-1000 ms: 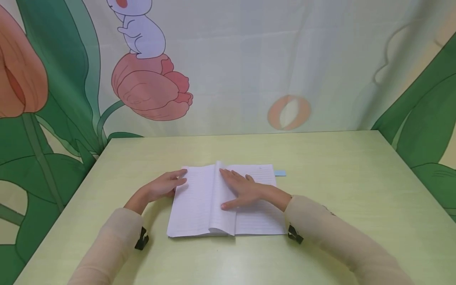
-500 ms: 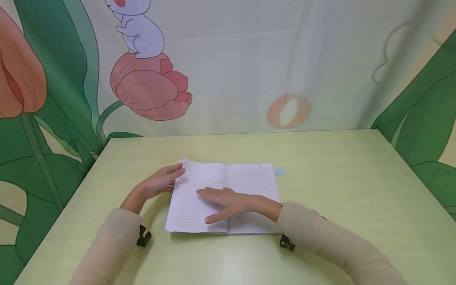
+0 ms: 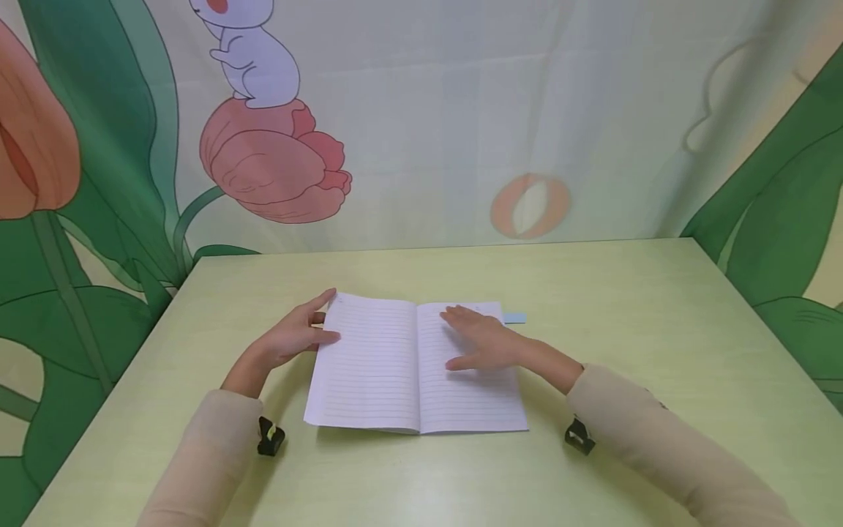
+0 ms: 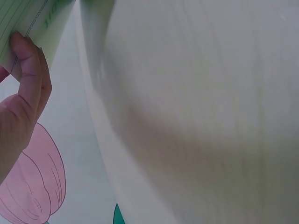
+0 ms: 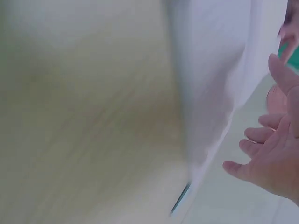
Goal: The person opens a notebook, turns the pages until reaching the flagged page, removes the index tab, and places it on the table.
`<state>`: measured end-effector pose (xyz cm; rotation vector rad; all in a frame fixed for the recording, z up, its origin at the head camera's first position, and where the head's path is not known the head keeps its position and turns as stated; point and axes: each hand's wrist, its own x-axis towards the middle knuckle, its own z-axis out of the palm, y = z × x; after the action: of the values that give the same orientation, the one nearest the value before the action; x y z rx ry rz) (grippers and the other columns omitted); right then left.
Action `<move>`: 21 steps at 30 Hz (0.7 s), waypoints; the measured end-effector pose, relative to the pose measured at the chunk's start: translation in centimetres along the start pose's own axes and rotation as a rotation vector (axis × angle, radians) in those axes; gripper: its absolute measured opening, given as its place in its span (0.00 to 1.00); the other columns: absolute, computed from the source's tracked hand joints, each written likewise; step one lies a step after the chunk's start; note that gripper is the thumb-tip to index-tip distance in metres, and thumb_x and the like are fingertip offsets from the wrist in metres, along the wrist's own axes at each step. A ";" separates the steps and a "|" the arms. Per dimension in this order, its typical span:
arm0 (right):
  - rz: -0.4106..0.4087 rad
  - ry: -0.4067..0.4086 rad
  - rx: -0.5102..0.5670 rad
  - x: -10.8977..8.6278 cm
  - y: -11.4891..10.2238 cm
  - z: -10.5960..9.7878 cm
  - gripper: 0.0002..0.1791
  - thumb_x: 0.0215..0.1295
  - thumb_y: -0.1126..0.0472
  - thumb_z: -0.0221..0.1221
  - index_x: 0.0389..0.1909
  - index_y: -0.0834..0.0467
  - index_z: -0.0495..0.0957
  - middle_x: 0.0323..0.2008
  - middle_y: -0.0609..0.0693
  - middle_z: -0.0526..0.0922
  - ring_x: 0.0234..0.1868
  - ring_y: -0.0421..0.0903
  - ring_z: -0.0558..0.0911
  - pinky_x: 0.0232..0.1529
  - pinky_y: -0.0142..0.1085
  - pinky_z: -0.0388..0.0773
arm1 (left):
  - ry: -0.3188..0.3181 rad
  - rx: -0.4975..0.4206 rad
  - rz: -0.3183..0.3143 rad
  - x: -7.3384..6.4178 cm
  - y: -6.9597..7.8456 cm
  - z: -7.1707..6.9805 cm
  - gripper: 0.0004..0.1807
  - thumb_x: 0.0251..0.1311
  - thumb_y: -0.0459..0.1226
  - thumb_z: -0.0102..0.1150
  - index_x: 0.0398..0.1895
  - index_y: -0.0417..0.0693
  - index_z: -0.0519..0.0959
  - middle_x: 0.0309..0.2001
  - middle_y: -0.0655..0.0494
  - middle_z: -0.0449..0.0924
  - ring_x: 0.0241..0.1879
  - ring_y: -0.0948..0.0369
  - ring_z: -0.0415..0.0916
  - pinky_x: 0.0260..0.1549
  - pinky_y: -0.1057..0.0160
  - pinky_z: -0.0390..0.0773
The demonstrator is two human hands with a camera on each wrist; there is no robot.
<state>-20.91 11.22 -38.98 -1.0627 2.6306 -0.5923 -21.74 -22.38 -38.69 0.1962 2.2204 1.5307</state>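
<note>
An open notebook (image 3: 378, 373) with white lined pages lies on the table, its left side tilted up a little. My left hand (image 3: 293, 338) grips its left edge near the top corner, thumb on the page and other fingers partly hidden behind. In the left wrist view, the same hand (image 4: 28, 88) holds the notebook's lined sheet (image 4: 21, 23). Over the right page hovers my right hand (image 3: 484, 340), fingers outstretched and holding nothing. The right wrist view shows that hand (image 5: 275, 149) with spread fingers, beside the notebook's pages (image 5: 215, 70).
A light blue tab (image 3: 515, 318) sticks out from the notebook's upper right edge. The pale green table (image 3: 612, 293) reaches back to a curtain (image 3: 428, 146) printed with flowers and a rabbit. Small black devices (image 3: 270, 437) sit under both wrists.
The bent-up leaves have gone over to the left, and the notebook lies spread. My right hand swept left across the page, then back right. My left fingers have shifted at the left edge.
</note>
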 end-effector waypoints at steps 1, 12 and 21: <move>0.041 0.005 -0.010 -0.2 0.7 -0.2 0.45 0.58 0.47 0.59 0.67 0.69 0.50 0.67 0.65 0.51 0.67 0.61 0.48 0.59 0.59 0.50 | 0.002 -0.001 0.000 0.0 0.0 -0.1 0.44 0.57 0.27 0.54 0.72 0.48 0.40 0.55 0.35 0.63 0.42 0.53 0.73 0.38 0.60 0.76; 0.305 -0.056 -0.092 -1.1 4.7 -0.7 0.54 0.56 0.40 0.57 0.67 0.71 0.42 0.68 0.67 0.45 0.68 0.60 0.44 0.56 0.66 0.43 | 0.000 0.007 -0.012 0.0 0.0 -0.2 0.39 0.58 0.29 0.54 0.71 0.45 0.48 0.56 0.36 0.62 0.44 0.53 0.71 0.40 0.62 0.75; 0.291 -0.038 -0.135 -1.4 4.5 -0.2 0.50 0.58 0.43 0.57 0.67 0.72 0.45 0.67 0.66 0.49 0.68 0.60 0.47 0.56 0.66 0.42 | -0.008 0.009 -0.021 0.0 -0.1 -0.1 0.39 0.58 0.30 0.55 0.71 0.45 0.48 0.56 0.36 0.62 0.44 0.53 0.71 0.40 0.62 0.75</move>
<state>-22.71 15.17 -40.74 -0.6950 2.7514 -0.3331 -21.78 -22.54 -38.76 0.1807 2.2165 1.5062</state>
